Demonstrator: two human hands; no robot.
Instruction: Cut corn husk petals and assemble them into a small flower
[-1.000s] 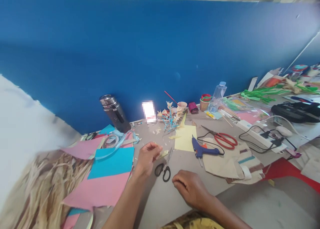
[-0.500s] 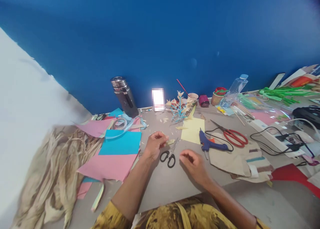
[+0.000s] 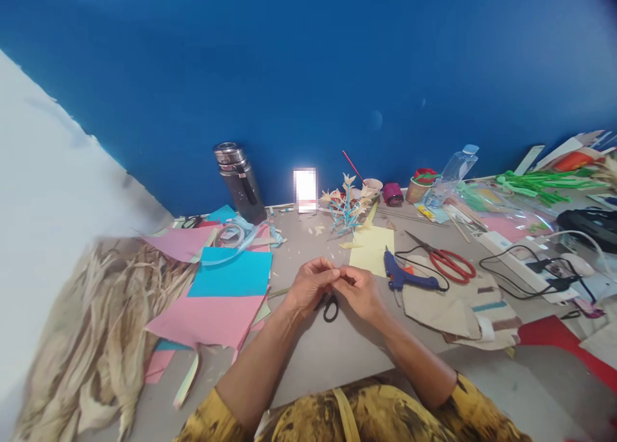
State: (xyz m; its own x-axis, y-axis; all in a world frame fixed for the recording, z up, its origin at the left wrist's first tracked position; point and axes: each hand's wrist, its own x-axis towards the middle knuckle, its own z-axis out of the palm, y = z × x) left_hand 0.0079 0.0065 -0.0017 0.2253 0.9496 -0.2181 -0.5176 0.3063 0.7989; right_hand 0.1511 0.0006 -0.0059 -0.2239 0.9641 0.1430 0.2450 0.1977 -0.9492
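Observation:
My left hand [image 3: 311, 286] and my right hand [image 3: 359, 292] meet fingertip to fingertip above the table, both closed in a pinch. A small pale strip showed in my left fingers a moment ago; now the fingers hide it. Whatever my right fingers grip is too small to make out. Under the hands lies a pair of small black-handled scissors [image 3: 331, 309], mostly covered by them. Behind the hands stands a bunch of cream flowers on blue stems [image 3: 348, 207], next to a yellow paper sheet [image 3: 371, 249].
Pink paper [image 3: 207, 320], blue paper [image 3: 236, 275] and dried husks [image 3: 96, 339] lie left. A dark flask [image 3: 240, 185] stands at the wall. To the right are a blue glue gun [image 3: 409, 278], red-handled scissors [image 3: 453, 266], folded cloth [image 3: 448, 307] and a power strip [image 3: 525, 265] with cables.
My right hand has moved left and up until its fingertips meet those of my left hand. The left hand has turned slightly inward. The small scissors are now more covered.

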